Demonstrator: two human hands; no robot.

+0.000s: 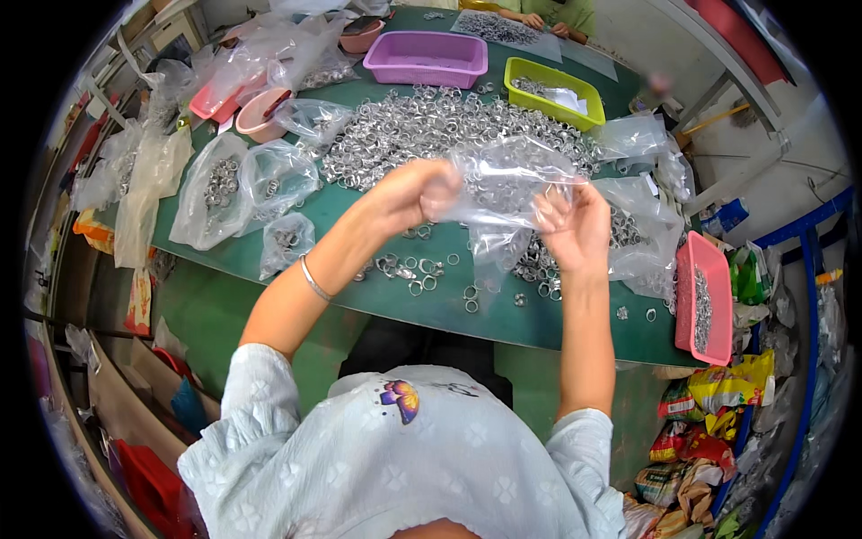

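A clear plastic bag [505, 193] is stretched between my two hands, above the front of a large heap of silvery metal rings [404, 130]. My left hand [424, 190], somewhat blurred, is closed on the bag's left side. On its right side, the fingers of my right hand [575, 223] pinch the plastic. Rings show through the film, and I cannot tell whether any lie inside it. Below my hands, loose rings [420, 274] are scattered close to the front edge of the green table [233, 269].
Across the table stand a purple basin [426, 79] and a yellow-green basin [561, 110]. Bags of rings [215, 193] lie at the left. A pink basin [706, 305] sits at the right corner. Another person's hands [546, 25] are at the far end, beside more small metal pieces.
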